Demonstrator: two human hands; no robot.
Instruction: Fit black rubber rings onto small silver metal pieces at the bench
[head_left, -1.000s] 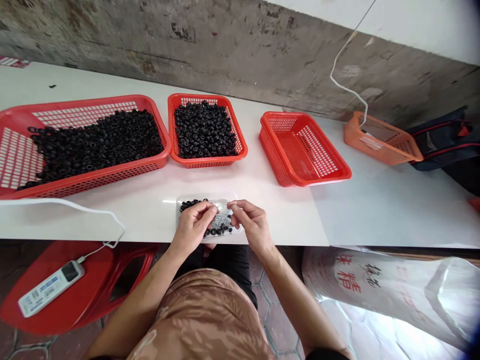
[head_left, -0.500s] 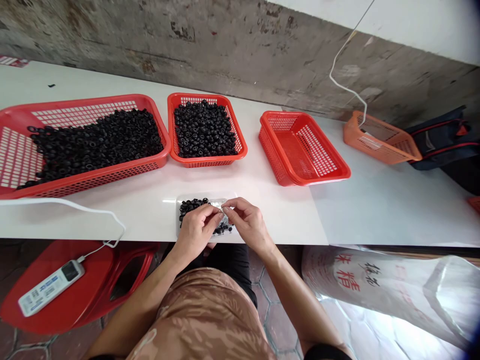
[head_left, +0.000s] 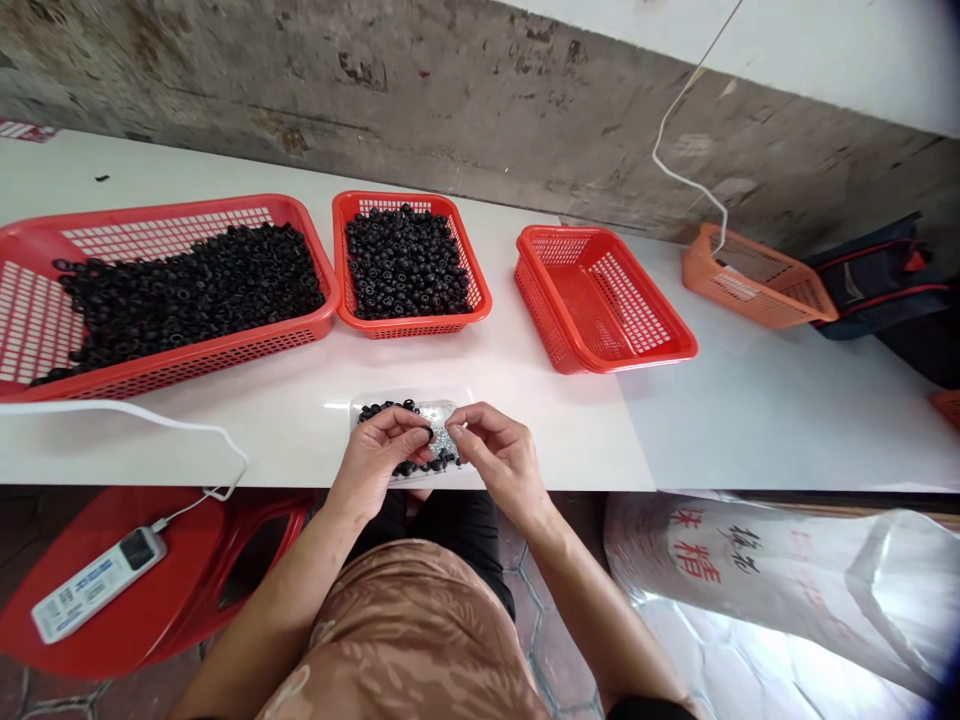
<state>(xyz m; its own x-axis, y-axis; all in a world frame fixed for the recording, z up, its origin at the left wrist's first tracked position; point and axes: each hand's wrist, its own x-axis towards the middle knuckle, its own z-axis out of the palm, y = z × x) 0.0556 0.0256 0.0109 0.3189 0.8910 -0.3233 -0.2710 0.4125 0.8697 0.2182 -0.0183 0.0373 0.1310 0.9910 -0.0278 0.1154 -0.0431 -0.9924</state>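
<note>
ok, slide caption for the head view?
Left hand pinches a small black piece over a clear tray, right hand close beside it.

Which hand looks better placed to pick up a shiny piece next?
Probably the right hand: its fingertips are close to the shiny pieces, though whether they hold something is unclear. The left hand pinches a black ring.

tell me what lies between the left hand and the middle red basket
In the head view, beyond the left hand come black rings, the far rim of the clear tray, then white tabletop up to the middle red basket.
</note>
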